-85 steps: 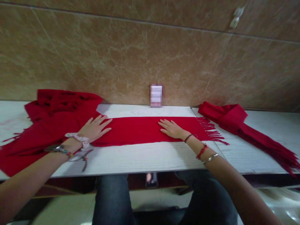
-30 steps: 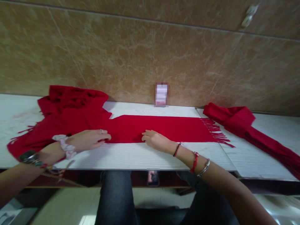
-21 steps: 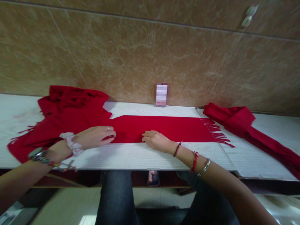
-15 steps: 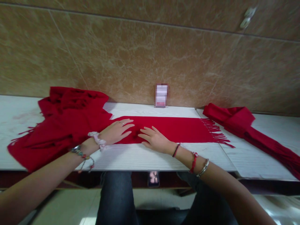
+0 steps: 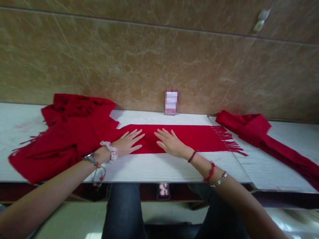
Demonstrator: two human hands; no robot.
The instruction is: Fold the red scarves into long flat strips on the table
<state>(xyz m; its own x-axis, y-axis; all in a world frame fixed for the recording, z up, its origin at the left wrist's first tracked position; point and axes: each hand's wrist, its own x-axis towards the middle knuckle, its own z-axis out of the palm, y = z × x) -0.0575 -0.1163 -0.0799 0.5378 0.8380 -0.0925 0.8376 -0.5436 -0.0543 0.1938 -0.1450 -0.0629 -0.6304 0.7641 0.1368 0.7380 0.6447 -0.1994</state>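
Observation:
A red scarf lies stretched flat before me, its fringe pointing right. My left hand rests on its left part with fingers spread, a ring on one finger. Farther right, my right hand lies on the same cloth, fingers stretched out and apart. Neither hand grips anything. At the scarf's left end is a crumpled heap of red cloth with some fringe showing; whether heap and scarf are one piece I cannot tell.
Another red scarf, loosely folded, lies on the right of the white table. A small blurred-out card or device leans against the brown marbled wall. A dark blurred-out object is at the table's front edge.
My right hand has slid a little to the right along the scarf. The left hand's fingers are spread wider, and its wrist has shifted slightly right.

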